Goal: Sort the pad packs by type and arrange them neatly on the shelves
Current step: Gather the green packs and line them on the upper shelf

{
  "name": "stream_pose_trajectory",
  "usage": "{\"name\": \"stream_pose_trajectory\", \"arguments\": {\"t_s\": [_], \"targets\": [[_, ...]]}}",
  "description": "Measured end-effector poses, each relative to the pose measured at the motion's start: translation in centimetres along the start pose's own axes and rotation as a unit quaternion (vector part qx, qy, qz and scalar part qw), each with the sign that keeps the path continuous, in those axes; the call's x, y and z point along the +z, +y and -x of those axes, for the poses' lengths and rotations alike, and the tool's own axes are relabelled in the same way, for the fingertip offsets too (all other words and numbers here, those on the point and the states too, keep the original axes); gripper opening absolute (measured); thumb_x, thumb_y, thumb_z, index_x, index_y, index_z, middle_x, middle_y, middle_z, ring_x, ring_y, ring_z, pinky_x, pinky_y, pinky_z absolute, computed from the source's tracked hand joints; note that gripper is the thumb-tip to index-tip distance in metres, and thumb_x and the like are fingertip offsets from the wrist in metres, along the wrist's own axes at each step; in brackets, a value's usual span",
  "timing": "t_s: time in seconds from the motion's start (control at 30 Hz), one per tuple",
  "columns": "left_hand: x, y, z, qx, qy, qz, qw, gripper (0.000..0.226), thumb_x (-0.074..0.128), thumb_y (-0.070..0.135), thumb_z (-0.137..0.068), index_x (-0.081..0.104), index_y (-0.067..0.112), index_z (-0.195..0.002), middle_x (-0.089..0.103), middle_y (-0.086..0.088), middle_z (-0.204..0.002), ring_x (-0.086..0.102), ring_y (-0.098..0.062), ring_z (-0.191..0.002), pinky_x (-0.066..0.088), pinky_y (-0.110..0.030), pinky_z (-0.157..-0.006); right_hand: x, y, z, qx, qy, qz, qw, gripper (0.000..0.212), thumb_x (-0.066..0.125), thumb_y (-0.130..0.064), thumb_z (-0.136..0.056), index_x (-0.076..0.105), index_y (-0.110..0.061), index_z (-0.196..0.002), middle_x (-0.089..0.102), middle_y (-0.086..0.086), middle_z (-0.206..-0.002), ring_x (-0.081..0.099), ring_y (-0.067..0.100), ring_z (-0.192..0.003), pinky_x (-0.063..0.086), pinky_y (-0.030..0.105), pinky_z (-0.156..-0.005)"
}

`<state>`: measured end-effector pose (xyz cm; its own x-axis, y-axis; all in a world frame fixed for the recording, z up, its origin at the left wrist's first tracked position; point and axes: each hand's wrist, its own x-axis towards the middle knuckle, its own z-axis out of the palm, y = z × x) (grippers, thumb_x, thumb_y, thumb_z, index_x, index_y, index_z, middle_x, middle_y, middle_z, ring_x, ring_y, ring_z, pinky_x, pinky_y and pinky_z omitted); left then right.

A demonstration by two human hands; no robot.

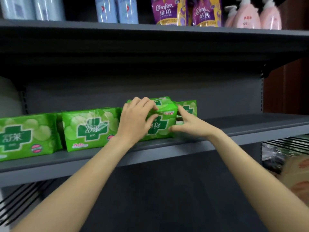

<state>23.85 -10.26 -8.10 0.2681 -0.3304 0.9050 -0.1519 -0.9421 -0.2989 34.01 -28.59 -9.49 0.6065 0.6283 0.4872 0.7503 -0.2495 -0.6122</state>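
While both arms reach up from the bottom of the frame, I've got the two hands meeting at centre on one green pad pack [161,122], which sits on the grey middle shelf [250,128]. My left hand [135,121] covers the pack's left end, fingers curled over its top edge and thumb pressing its front face, so that grip is closed round the pack. My right hand [189,123] comes in from the right, index finger laid along the pack's right side and thumb touching the lower right corner; it pinches that end, the other fingers tucked under where I cannot see them. The print on this pack reads upside down, the cross logo inverted.

Just behind it, right of centre, a second green pack [188,107] stands upright, partly hidden by the right hand. Left of the held pack, another green pack [88,128] stands facing me, its right end behind the left wrist, and a fourth green pack [25,136] stands at the left edge, just beside it.

Along the top of the frame, the upper shelf [150,30] carries pale blue packs [117,10], purple Comfort pouches [168,10] and pink pump bottles [250,17] at upper right.
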Motion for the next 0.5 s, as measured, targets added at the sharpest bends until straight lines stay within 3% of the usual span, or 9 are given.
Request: {"name": "stream_pose_trajectory", "arguments": {"t_s": [0.1,0.17,0.23,0.3,0.33,0.37,0.43,0.5], "targets": [[0.1,0.9,-0.5,-0.030,0.064,0.058,0.996,0.007,0.063,0.015,-0.084,0.058,0.013,-0.080,0.057,0.004,-0.080,0.050,-0.020,-0.076,0.042,-0.034,-0.065,0.6,-0.9,0.7,-0.048,0.034,-0.057,0.997,0.105,0.083,-0.038,-0.068,0.016,-0.024,-0.147,0.049,-0.005,-0.137,0.052,0.006,-0.120,0.043,0.031,-0.103],[-0.3,1.7,-1.3,-0.134,0.125,0.149,0.972,0.009,0.065,0.012,-0.085,0.058,0.011,-0.078,0.055,0.007,-0.078,0.048,-0.014,-0.077,0.040,-0.026,-0.068,0.4,-2.3,0.9,-0.077,0.110,-0.144,0.981,0.102,0.086,-0.032,-0.062,0.021,-0.032,-0.141,0.044,-0.002,-0.137,0.052,0.007,-0.119,0.048,0.031,-0.098],[-0.7,3.1,-1.8,-0.256,0.192,0.252,0.913,0.011,0.066,0.010,-0.086,0.058,0.012,-0.078,0.052,0.012,-0.078,0.049,-0.005,-0.077,0.037,-0.016,-0.070,-0.4,-3.5,0.8,-0.079,0.210,-0.195,0.955,0.100,0.090,-0.041,-0.051,0.029,-0.047,-0.129,0.041,0.000,-0.137,0.051,0.013,-0.120,0.050,0.037,-0.095],[-1.1,4.3,-1.6,-0.354,0.214,0.327,0.850,0.012,0.064,0.010,-0.088,0.056,0.012,-0.079,0.052,0.010,-0.081,0.049,0.004,-0.076,0.034,-0.010,-0.068,-1.2,-4.6,0.3,-0.054,0.285,-0.164,0.943,0.097,0.092,-0.050,-0.042,0.035,-0.049,-0.121,0.047,0.003,-0.131,0.054,0.019,-0.116,0.050,0.041,-0.095],[-1.2,4.6,-1.1,-0.380,0.185,0.335,0.842,0.012,0.063,0.012,-0.090,0.054,0.012,-0.081,0.053,0.008,-0.082,0.048,0.005,-0.075,0.033,-0.012,-0.066,-1.5,-5.0,0.1,-0.042,0.306,-0.114,0.944,0.094,0.091,-0.047,-0.045,0.038,-0.043,-0.123,0.052,0.003,-0.127,0.056,0.019,-0.113,0.049,0.040,-0.095],[-1.3,4.5,-0.4,-0.386,0.125,0.313,0.859,0.012,0.061,0.015,-0.091,0.053,0.013,-0.082,0.054,0.008,-0.082,0.049,0.003,-0.074,0.032,-0.017,-0.065,-1.6,-5.3,-0.3,-0.043,0.308,-0.052,0.949,0.088,0.090,-0.039,-0.053,0.043,-0.034,-0.126,0.056,0.004,-0.124,0.057,0.018,-0.112,0.048,0.036,-0.096],[-1.9,4.0,1.4,-0.367,-0.060,0.208,0.905,0.012,0.061,0.027,-0.092,0.054,0.019,-0.086,0.059,0.007,-0.084,0.054,-0.010,-0.076,0.033,-0.024,-0.064,-1.6,-6.0,-0.7,-0.066,0.265,0.079,0.959,0.072,0.084,-0.023,-0.068,0.049,-0.017,-0.130,0.061,0.007,-0.123,0.058,0.016,-0.112,0.044,0.026,-0.097],[-3.5,2.8,3.1,-0.332,-0.153,0.105,0.925,0.014,0.059,0.037,-0.091,0.058,0.023,-0.092,0.067,0.005,-0.092,0.060,-0.020,-0.085,0.038,-0.029,-0.064,-0.8,-7.1,-1.1,-0.085,0.195,0.167,0.963,0.065,0.077,-0.022,-0.078,0.048,-0.019,-0.136,0.062,0.007,-0.125,0.057,0.020,-0.116,0.043,0.032,-0.100]]}}
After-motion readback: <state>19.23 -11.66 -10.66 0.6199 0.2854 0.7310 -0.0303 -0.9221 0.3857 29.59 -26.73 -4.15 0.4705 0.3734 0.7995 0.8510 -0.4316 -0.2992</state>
